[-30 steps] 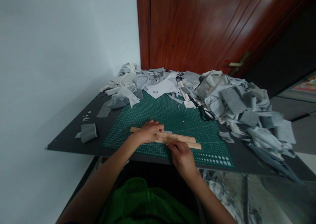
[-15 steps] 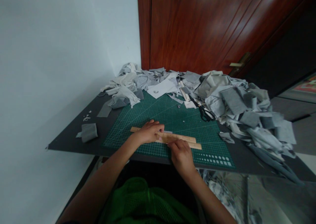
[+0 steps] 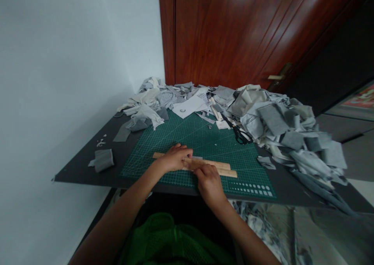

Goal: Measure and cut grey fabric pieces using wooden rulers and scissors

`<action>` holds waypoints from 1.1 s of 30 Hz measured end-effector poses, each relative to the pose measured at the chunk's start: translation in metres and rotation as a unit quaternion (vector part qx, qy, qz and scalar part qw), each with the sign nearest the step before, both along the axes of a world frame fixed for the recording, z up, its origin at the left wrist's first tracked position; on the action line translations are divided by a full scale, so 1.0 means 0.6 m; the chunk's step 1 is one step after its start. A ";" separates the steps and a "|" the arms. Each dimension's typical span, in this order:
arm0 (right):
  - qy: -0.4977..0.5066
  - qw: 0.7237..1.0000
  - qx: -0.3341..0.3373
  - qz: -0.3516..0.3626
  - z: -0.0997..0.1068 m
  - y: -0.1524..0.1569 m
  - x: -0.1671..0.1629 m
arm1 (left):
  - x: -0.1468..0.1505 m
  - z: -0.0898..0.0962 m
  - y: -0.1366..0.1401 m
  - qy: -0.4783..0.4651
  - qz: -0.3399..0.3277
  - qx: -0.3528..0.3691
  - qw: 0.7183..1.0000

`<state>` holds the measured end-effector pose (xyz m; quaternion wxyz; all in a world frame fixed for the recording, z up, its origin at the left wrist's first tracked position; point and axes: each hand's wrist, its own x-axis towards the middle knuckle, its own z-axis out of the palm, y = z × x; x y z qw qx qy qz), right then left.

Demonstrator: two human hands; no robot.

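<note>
Two wooden rulers lie side by side on a green cutting mat (image 3: 181, 134): the farther ruler (image 3: 220, 165) and, partly under my right hand, the nearer ruler (image 3: 230, 174). My left hand (image 3: 175, 158) presses down on the rulers with its fingers bent and close together. A thin strip of light grey cloth (image 3: 199, 157) shows along the far ruler's back edge. At the near side of the rulers, my right hand (image 3: 208, 181) is closed, thumb and fingertips pinched together by the wood. What sits in that pinch is too small to make out.
Black-handled scissors (image 3: 242, 135) lie at the mat's right edge. A big heap of grey and white cloth scraps (image 3: 271, 117) covers the right side; more scraps (image 3: 149, 113) and white paper (image 3: 188, 106) lie at the back. A folded grey cloth (image 3: 103, 160) rests on the dark table (image 3: 87, 175).
My right hand has slid a little left along the rulers, closer to my left hand. The left hand keeps its place on them. The whole view has shifted slightly.
</note>
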<state>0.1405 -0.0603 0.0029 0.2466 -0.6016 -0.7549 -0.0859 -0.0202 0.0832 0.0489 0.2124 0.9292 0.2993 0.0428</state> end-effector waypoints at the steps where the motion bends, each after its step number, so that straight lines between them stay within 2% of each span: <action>1: -0.008 1.000 -0.001 -0.006 0.000 -0.003 0.004 | 0.000 0.001 0.000 0.001 0.000 -0.002 1.000; 6: -0.029 0.999 -0.004 -0.022 -0.001 -0.014 0.019 | -0.001 0.002 0.000 0.007 0.002 -0.013 1.000; 16: 0.038 0.999 -0.009 0.006 -0.006 0.005 0.010 | -0.002 0.002 0.001 0.010 -0.004 -0.009 1.000; 26: 0.051 0.998 -0.021 0.021 -0.001 0.015 -0.015 | 0.000 -0.002 0.003 0.007 -0.003 -0.001 1.000; 33: 0.052 0.997 0.012 0.057 0.005 0.027 -0.040 | 0.000 0.001 0.001 0.013 -0.004 -0.008 1.000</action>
